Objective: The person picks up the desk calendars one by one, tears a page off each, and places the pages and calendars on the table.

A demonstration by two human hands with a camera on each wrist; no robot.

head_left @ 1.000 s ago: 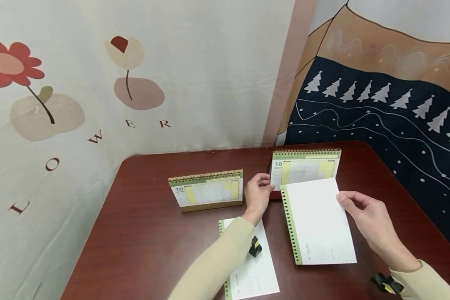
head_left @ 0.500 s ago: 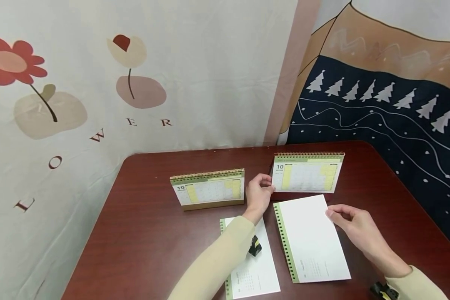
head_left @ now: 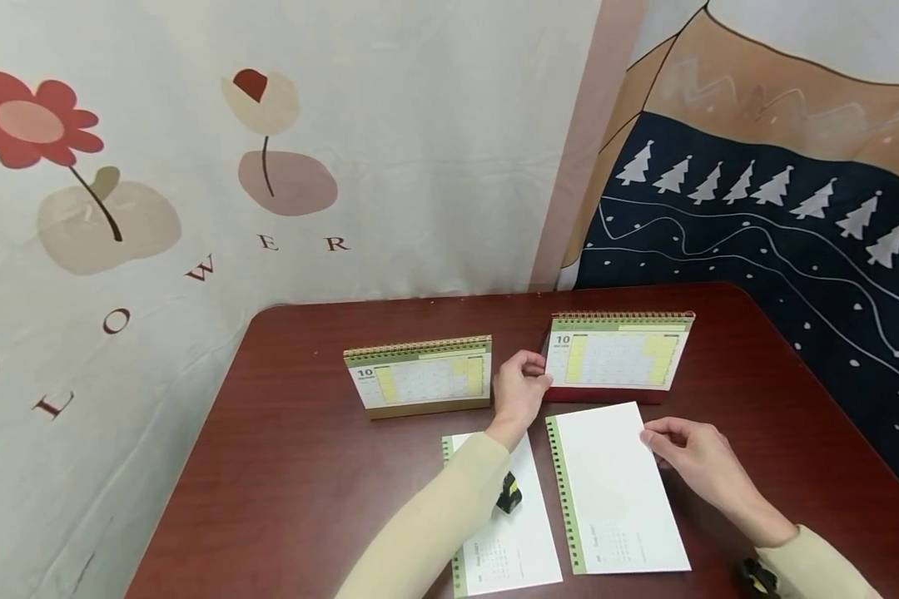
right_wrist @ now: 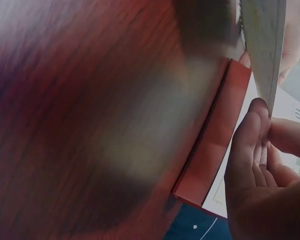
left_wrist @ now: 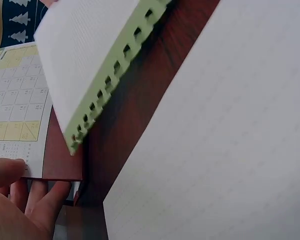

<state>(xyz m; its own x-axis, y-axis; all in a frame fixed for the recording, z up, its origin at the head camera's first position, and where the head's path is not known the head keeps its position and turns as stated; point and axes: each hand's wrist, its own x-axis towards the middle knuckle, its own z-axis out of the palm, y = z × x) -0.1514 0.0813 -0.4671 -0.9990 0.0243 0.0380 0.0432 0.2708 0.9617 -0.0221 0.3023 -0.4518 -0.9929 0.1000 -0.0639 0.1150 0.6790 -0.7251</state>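
My left hand (head_left: 520,391) grips the left edge of a desk calendar (head_left: 622,362) with a red base, standing upright at the back right. In the left wrist view the thumb (left_wrist: 5,172) lies on its front page, fingers behind. My right hand (head_left: 707,466) pinches the right edge of a stack of calendar pages (head_left: 614,499) between thumb and fingertips. Blank white shows on most of the top page, and a green strip with punched holes runs down its left side. Seen edge-on in the right wrist view, the pages (right_wrist: 265,45) stand in front of the calendar's red base (right_wrist: 215,135).
A second desk calendar (head_left: 419,383) with a brown base stands at the back left. Under my left forearm lies another hole-punched page stack (head_left: 513,549), partly hidden by the sleeve. The dark red table (head_left: 270,466) meets printed cloth walls at its back and right.
My right hand has drawn the page stack down and slightly left, away from the right calendar's front, which now shows fully. The left hand keeps its grip on that calendar.
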